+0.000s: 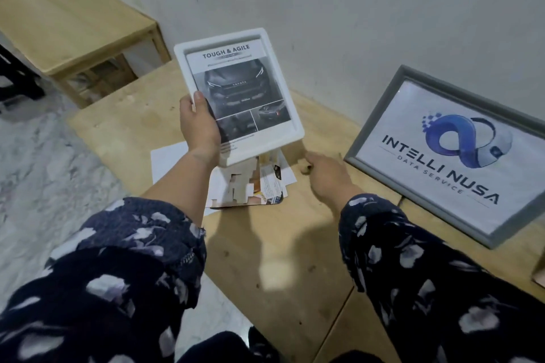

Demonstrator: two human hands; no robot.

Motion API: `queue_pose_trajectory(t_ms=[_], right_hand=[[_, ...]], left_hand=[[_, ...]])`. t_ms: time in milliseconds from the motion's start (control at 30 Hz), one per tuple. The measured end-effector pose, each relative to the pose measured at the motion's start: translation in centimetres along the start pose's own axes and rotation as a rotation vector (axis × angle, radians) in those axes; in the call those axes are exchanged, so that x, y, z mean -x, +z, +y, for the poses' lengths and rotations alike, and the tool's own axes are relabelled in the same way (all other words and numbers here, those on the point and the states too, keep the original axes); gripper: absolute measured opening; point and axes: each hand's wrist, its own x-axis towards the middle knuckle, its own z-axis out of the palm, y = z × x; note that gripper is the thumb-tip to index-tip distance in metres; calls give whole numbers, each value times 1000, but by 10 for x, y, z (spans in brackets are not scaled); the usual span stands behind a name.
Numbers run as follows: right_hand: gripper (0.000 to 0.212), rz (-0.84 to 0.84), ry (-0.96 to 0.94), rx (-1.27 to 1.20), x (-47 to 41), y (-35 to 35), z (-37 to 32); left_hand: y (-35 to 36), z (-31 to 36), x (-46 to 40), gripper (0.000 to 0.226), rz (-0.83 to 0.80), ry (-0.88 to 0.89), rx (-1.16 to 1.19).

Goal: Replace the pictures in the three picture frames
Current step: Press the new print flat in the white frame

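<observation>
Wooden bench [280,244]: left grip [199,124] clasps white frame [239,94] above papers [250,183]; right grip [327,174] loosely curled, empty, near grey frame [448,153].

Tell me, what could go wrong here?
The white plastic picture frame is held up by the left hand alone, gripped near one lower corner, so it might slip and drop onto the loose paper pile. The grey-framed logo picture leans on the wall and could slide flat.

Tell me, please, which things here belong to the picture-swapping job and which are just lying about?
Part of the job:
white frame, held up by the left hand
grey frame, leaning against the wall
loose papers on the table
right hand

Just lying about:
wooden bench
</observation>
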Motion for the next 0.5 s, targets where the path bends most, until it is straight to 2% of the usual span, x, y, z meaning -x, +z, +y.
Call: queue_pose_trajectory(t_ms=[67, 133, 233, 333, 400, 467, 500], right_hand=[[60, -125, -4, 127, 3, 12, -2], [60, -143, 7, 105, 2, 10, -3], [56, -239, 154, -225, -7, -5, -7], [40, -49, 351, -744, -13, -33, -14], [38, 71, 421, -1052, -11, -59, -16], [38, 152, 438, -1242, 1, -88, -17], [36, 189, 429, -1260, 9, -100, -15]], left_hand=[[3, -6, -7, 37, -32, -29, -11], [8, -10, -10, 28, -64, -52, -21], [16, -11, -8, 22, -115, -62, 0], [25, -7, -1, 24, -194, -50, -2], [32, -5, 3, 26, -249, -64, 15], [41, -1, 13, 27, -314, -63, 31], [49, 2, 19, 27, -346, -62, 36]])
